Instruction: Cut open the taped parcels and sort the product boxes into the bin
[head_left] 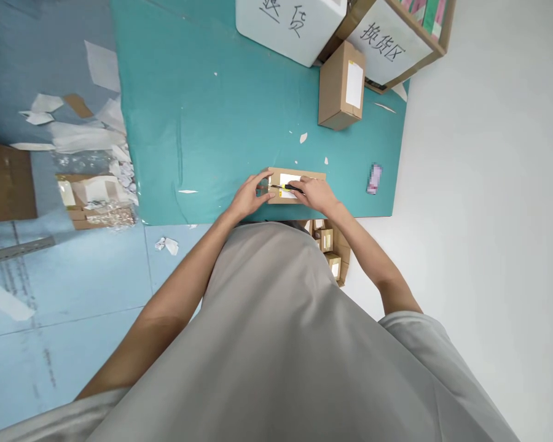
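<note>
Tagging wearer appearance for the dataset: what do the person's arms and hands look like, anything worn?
Both arms are bare from the short sleeves down. The left hand and right hand wear no gloves; no watch, ring or wristband shows. The shirt is plain light grey, with loose short sleeves ending near the elbows. No markings or logos show on it.
</note>
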Action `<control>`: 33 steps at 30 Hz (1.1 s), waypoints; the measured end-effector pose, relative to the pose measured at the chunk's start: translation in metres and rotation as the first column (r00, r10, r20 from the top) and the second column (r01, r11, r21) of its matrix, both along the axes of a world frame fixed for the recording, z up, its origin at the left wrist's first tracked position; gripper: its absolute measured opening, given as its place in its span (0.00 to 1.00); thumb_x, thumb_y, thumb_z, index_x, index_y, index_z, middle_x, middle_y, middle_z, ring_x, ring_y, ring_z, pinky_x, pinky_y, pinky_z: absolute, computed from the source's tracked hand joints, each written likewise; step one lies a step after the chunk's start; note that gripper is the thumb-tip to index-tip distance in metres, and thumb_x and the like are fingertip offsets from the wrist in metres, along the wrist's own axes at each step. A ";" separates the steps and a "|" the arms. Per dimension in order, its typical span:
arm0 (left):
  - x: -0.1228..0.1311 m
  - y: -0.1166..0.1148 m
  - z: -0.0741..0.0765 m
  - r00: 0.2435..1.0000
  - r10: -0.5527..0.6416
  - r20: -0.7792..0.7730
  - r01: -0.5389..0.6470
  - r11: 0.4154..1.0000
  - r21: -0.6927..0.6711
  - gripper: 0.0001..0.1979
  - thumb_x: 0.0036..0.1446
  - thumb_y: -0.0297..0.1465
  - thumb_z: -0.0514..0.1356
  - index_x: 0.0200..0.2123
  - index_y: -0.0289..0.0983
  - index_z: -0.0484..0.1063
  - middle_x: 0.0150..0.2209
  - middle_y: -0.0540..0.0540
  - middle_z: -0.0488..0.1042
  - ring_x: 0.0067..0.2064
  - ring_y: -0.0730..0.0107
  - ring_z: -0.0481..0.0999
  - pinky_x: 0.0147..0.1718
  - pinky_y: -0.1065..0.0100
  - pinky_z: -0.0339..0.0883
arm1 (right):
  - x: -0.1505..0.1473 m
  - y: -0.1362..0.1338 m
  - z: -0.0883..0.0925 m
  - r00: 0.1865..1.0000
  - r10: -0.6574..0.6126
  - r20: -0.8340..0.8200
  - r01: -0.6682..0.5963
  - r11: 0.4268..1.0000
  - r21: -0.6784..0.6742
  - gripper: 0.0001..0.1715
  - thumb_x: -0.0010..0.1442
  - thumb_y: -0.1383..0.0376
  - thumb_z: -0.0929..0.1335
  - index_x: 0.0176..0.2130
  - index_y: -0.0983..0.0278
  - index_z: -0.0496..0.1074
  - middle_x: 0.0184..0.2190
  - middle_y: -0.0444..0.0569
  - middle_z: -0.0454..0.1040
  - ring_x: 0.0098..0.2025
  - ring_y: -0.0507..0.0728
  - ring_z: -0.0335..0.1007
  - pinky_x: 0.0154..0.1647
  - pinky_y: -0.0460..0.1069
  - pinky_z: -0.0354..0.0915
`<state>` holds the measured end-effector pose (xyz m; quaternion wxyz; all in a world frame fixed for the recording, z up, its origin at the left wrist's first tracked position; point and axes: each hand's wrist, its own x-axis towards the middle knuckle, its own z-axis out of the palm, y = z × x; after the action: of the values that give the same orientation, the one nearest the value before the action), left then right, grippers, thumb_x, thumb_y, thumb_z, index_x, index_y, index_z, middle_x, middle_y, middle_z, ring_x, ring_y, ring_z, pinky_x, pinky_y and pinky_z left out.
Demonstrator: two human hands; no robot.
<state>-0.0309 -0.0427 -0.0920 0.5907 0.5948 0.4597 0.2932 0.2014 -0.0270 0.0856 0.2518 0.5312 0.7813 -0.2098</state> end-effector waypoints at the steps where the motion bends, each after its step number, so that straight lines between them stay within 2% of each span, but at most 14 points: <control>1: 0.000 0.000 -0.001 1.000 0.000 0.009 0.000 1.000 -0.001 0.39 0.63 0.43 0.73 0.76 0.48 0.72 0.69 0.37 0.75 0.59 0.48 0.84 0.66 0.44 0.77 | -0.002 0.000 0.002 1.000 0.005 0.025 -0.005 1.000 -0.003 0.29 0.85 0.55 0.59 0.74 0.57 0.74 0.62 0.60 0.81 0.56 0.68 0.80 0.51 0.55 0.66; 5: 0.002 0.002 -0.003 1.000 0.007 0.026 -0.007 1.000 -0.006 0.39 0.64 0.45 0.73 0.75 0.46 0.72 0.69 0.36 0.75 0.58 0.49 0.85 0.65 0.45 0.78 | -0.012 0.002 0.010 0.993 0.041 0.109 -0.041 0.999 -0.003 0.29 0.86 0.56 0.58 0.74 0.58 0.73 0.63 0.62 0.80 0.53 0.67 0.81 0.48 0.54 0.64; 10: 0.004 0.003 -0.006 0.999 0.020 0.043 -0.019 1.000 -0.018 0.40 0.63 0.46 0.73 0.75 0.43 0.72 0.70 0.34 0.74 0.57 0.49 0.85 0.65 0.44 0.79 | -0.014 0.007 0.016 0.990 0.088 0.111 -0.086 0.996 -0.017 0.29 0.86 0.56 0.57 0.75 0.59 0.72 0.64 0.63 0.79 0.53 0.67 0.81 0.47 0.55 0.63; 14: 0.005 0.001 -0.010 0.997 0.037 0.070 -0.034 0.998 -0.047 0.42 0.62 0.47 0.74 0.76 0.43 0.71 0.72 0.32 0.72 0.58 0.47 0.85 0.64 0.42 0.80 | -0.009 0.014 0.014 0.991 0.103 0.084 -0.101 0.994 -0.029 0.29 0.86 0.57 0.57 0.75 0.59 0.72 0.65 0.63 0.79 0.55 0.68 0.81 0.47 0.54 0.63; 17: 0.007 -0.001 -0.011 0.992 0.072 0.102 -0.065 0.995 -0.077 0.43 0.62 0.49 0.74 0.76 0.45 0.71 0.75 0.32 0.71 0.64 0.42 0.82 0.65 0.40 0.79 | -0.006 0.017 0.008 0.991 0.116 0.066 -0.115 0.993 -0.021 0.28 0.86 0.56 0.57 0.74 0.59 0.72 0.65 0.63 0.79 0.54 0.68 0.82 0.47 0.54 0.63; 20: 0.009 -0.002 -0.008 0.987 0.109 0.119 -0.100 0.992 -0.076 0.43 0.61 0.52 0.74 0.76 0.45 0.72 0.76 0.33 0.70 0.70 0.39 0.78 0.69 0.39 0.76 | -0.008 0.015 0.002 0.986 0.149 0.069 -0.149 0.989 -0.008 0.30 0.86 0.58 0.55 0.74 0.61 0.72 0.65 0.65 0.79 0.53 0.68 0.82 0.46 0.56 0.65; 23: 0.008 -0.002 -0.003 0.989 0.095 0.109 -0.084 0.992 -0.098 0.46 0.61 0.54 0.74 0.76 0.43 0.70 0.77 0.32 0.70 0.70 0.38 0.78 0.68 0.39 0.77 | -0.014 0.012 0.000 0.979 0.187 0.084 -0.187 0.982 0.002 0.31 0.84 0.64 0.54 0.74 0.65 0.71 0.65 0.67 0.78 0.54 0.69 0.83 0.47 0.56 0.68; 27: 0.005 -0.003 0.005 0.994 0.081 0.074 -0.074 0.992 -0.104 0.48 0.61 0.57 0.73 0.77 0.42 0.70 0.78 0.32 0.69 0.72 0.37 0.76 0.68 0.39 0.77 | -0.019 0.014 0.000 0.973 0.211 0.094 -0.211 0.977 -0.003 0.32 0.82 0.69 0.54 0.74 0.62 0.71 0.66 0.65 0.78 0.54 0.67 0.84 0.48 0.56 0.71; 30: 0.004 -0.004 0.009 0.994 0.099 0.054 -0.095 0.993 -0.076 0.47 0.61 0.60 0.72 0.75 0.42 0.72 0.77 0.32 0.70 0.75 0.37 0.74 0.70 0.37 0.75 | -0.006 0.019 0.005 0.975 0.202 0.096 -0.201 0.979 -0.025 0.32 0.79 0.74 0.56 0.71 0.65 0.75 0.64 0.66 0.80 0.54 0.67 0.84 0.49 0.57 0.71; 33: 0.004 -0.005 0.011 0.993 0.115 0.033 -0.112 0.991 -0.071 0.48 0.60 0.62 0.72 0.75 0.41 0.73 0.77 0.32 0.70 0.76 0.36 0.73 0.72 0.36 0.72 | 0.031 0.019 0.013 0.979 0.162 0.123 -0.156 0.986 -0.059 0.31 0.77 0.77 0.57 0.66 0.70 0.79 0.62 0.70 0.81 0.56 0.68 0.84 0.48 0.56 0.68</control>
<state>-0.0271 -0.0475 -0.0810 0.6017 0.5415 0.4914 0.3214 0.2328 -0.0077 0.0984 0.3301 0.4728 0.7983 -0.1737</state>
